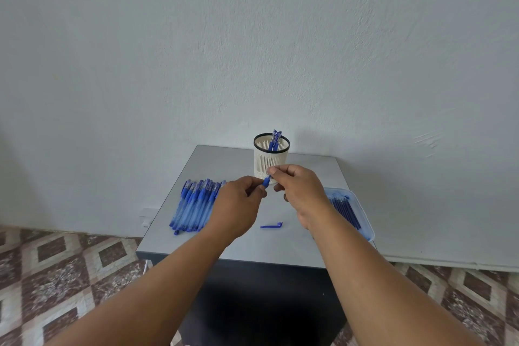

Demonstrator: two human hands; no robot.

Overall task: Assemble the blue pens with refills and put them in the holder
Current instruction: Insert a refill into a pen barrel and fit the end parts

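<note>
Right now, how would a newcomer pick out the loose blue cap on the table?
Start at the grey table. Between the person's forearms, nearer than the white holder, lies the pen cap. It is short and lies alone.

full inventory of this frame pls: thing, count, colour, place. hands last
table: one, grey top, against the wall
holder: one, cream with black rim, far middle of the table
pens in holder: a few, blue, upright; exact count unclear
loose pens: a row, blue and translucent, table left; count unclear
tray: one, clear bluish, table right edge
refills: a bundle, dark blue, in the tray
cap: one, blue, lying mid-table
held pen part: one, blue, between both hands
left hand: grip on the part's lower end
right hand: pinches its upper end
</note>
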